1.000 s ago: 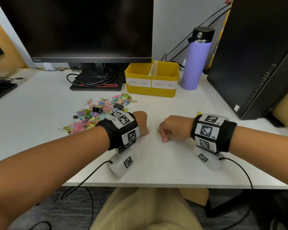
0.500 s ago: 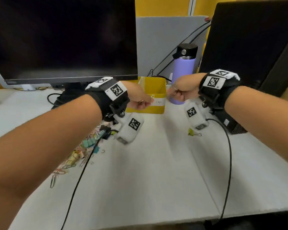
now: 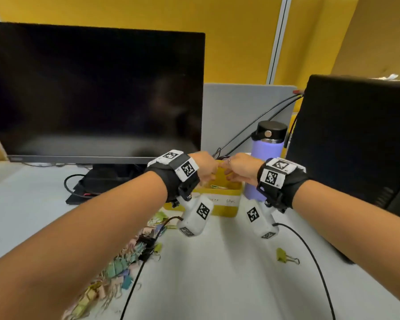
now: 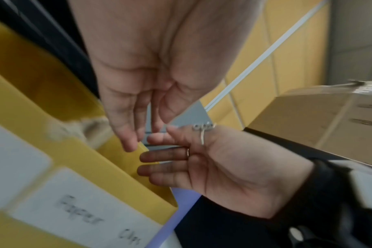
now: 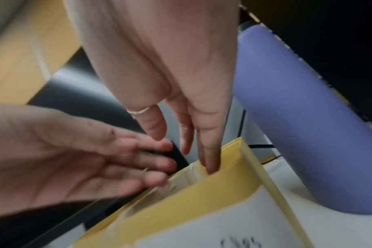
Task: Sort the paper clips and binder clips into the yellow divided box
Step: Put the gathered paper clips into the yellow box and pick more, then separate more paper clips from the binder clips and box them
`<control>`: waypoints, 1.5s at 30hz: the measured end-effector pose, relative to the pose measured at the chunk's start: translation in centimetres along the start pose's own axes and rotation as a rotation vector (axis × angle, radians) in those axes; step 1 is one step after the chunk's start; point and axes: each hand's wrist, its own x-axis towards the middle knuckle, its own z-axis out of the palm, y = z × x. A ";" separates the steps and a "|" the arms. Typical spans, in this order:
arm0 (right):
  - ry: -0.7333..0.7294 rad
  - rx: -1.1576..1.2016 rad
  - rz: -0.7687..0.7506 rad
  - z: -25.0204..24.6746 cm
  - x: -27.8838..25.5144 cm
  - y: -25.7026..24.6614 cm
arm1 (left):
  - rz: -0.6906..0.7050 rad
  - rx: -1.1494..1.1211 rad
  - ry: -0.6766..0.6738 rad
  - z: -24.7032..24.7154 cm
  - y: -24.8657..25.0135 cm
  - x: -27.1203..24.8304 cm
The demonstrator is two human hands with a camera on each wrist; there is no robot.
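Yellow partition walls back a pale counter (image 3: 229, 285) that carries a dark monitor (image 3: 95, 88), a black computer tower (image 3: 360, 139) and a purple bottle (image 3: 264, 158) with a black lid. Both hands hang over the yellow divided box (image 3: 224, 199), which sits just under the fingers and beside the bottle. The left hand (image 3: 206, 167) has its grip open: in the left wrist view its fingers (image 4: 125, 130) point down, straight and relaxed, holding nothing, with the tips above the box's right compartment, the one whose white label reads "Paper Clips". The right hand (image 3: 240, 168) also has an open grip; in its own wrist view the fingers (image 5: 208, 151) reach down to the rim of the box and nothing sits between them. A silver ring shows on one right finger. The fingertips of the two hands are near each other, almost touching, above the same compartment. A few paper clips (image 3: 217, 187) lie inside the box below the hands, though blur hides how many. Nearer the person than the left hand, a loose pile of coloured clips (image 3: 118, 271) spreads over the counter under the left forearm. One yellow-green binder clip (image 3: 284, 256) lies alone on the counter below the right wrist, well apart from the pile
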 end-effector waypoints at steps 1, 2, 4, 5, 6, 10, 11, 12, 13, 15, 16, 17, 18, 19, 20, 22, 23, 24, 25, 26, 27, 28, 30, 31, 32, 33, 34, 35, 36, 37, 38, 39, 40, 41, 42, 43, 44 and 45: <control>0.018 -0.044 -0.039 0.8 -1.2 -0.4 | 0.021 -0.026 0.021 -0.8 -0.7 -1.4; 0.035 -0.106 -0.105 1.6 -2.5 -0.6 | 0.058 -0.002 0.049 -1.7 -1.5 -2.8; 0.004 -0.312 -0.283 3.6 -5.5 -1.1 | 0.131 0.217 0.087 -3.7 -3.8 -6.6; -0.023 -0.479 -0.357 4.7 -6.9 -1.2 | 0.145 0.350 0.073 -4.6 -5.2 -8.6; -0.024 -0.663 -0.433 6.0 -8.0 -1.2 | 0.147 0.480 0.043 -5.4 -7.0 -10.6; 0.101 -1.090 -0.708 11.1 -10.7 -1.3 | -0.101 0.837 -0.133 -7.0 -14.7 -17.0; 0.043 -1.103 -0.766 12.1 -11.0 -1.5 | -0.194 0.895 -0.178 -6.9 -16.4 -17.9; -0.060 -1.080 -0.816 13.0 -11.1 -1.5 | -0.264 0.938 -0.218 -6.8 -17.7 -18.6; -0.199 -1.039 -0.830 13.9 -11.0 -1.5 | -0.322 0.947 -0.254 -6.5 -18.6 -19.2; -0.429 -1.029 -0.784 15.3 -10.9 -1.2 | -0.365 0.876 -0.286 -5.5 -19.8 -20.0; -0.468 -1.056 -0.767 15.8 -10.8 -0.9 | -0.361 0.838 -0.289 -5.0 -20.4 -20.0; -0.474 -1.079 -0.752 16.0 -10.7 -0.5 | -0.348 0.813 -0.280 -4.4 -20.7 -20.0; -0.455 -1.084 -0.740 15.9 -10.7 -0.1 | -0.335 0.794 -0.257 -3.9 -20.8 -19.8; -0.434 -1.073 -0.726 15.6 -10.7 0.3 | -0.324 0.791 -0.232 -3.4 -20.7 -19.5; -0.414 -1.062 -0.720 15.1 -10.8 0.7 | -0.308 0.804 -0.214 -2.8 -20.4 -19.2; -0.389 -1.053 -0.716 13.5 -11.2 1.9 | -0.271 0.829 -0.202 -1.6 -19.6 -18.6; -0.382 -1.048 -0.722 12.5 -11.5 2.7 | -0.251 0.828 -0.205 -1.1 -19.2 -18.4; -0.379 -1.045 -0.729 11.5 -11.8 3.5 | -0.224 0.825 -0.213 -0.5 -18.8 -18.1; -0.377 -1.051 -0.720 10.4 -12.2 4.2 | -0.192 0.823 -0.224 0.0 -18.5 -17.8; -0.373 -1.061 -0.693 9.2 -12.6 5.0 | -0.161 0.823 -0.234 0.5 -18.2 -17.5; -0.359 -1.075 -0.653 8.1 -12.9 5.6 | -0.136 0.824 -0.244 0.9 -17.8 -17.4; -0.338 -1.094 -0.605 6.9 -13.1 6.2 | -0.114 0.828 -0.252 1.3 -17.3 -17.1; -0.288 -1.101 -0.502 4.8 -13.2 7.2 | -0.076 0.859 -0.244 1.9 -16.1 -16.6; -0.273 -1.087 -0.457 4.0 -13.2 7.5 | -0.061 0.883 -0.227 2.1 -15.6 -16.3; -0.271 -1.072 -0.422 3.4 -13.2 7.6 | -0.049 0.908 -0.209 2.2 -15.1 -16.0; -0.276 -1.064 -0.394 3.0 -13.3 7.7 | -0.037 0.931 -0.197 2.3 -14.6 -15.8; -0.275 -1.063 -0.373 2.9 -13.4 7.6 | -0.019 0.946 -0.190 2.3 -14.2 -15.7; -0.258 -1.060 -0.370 2.9 -13.5 7.4 | 0.002 0.946 -0.191 2.2 -14.0 -15.6; -0.225 -1.044 -0.390 3.1 -13.6 7.1 | 0.016 0.935 -0.194 2.0 -13.8 -15.7; -0.192 -1.013 -0.430 3.6 -13.8 6.8 | 0.023 0.925 -0.191 2.0 -13.8 -15.8; -0.173 -0.973 -0.476 4.1 -13.9 6.3 | 0.027 0.925 -0.181 1.9 -13.9 -16.1; -0.179 -0.943 -0.510 4.8 -14.1 5.9 | 0.029 0.936 -0.162 1.9 -14.0 -16.3; -0.205 -0.936 -0.530 5.6 -14.2 5.4 | 0.027 0.945 -0.140 1.8 -14.3 -16.6; -0.238 -0.946 -0.541 6.5 -14.1 5.1 | 0.023 0.926 -0.120 1.6 -14.7 -16.7; -0.268 -0.958 -0.545 7.5 -14.0 4.8 | 0.019 0.874 -0.102 1.4 -15.1 -16.9; -0.289 -0.953 -0.539 8.5 -13.8 4.5 | 0.016 0.807 -0.084 1.0 -15.5 -17.0; -0.306 -0.929 -0.531 9.5 -13.7 4.2 | 0.020 0.752 -0.063 0.5 -15.9 -17.1; -0.321 -0.904 -0.526 10.4 -13.5 4.1 | 0.025 0.721 -0.040 0.1 -16.2 -17.2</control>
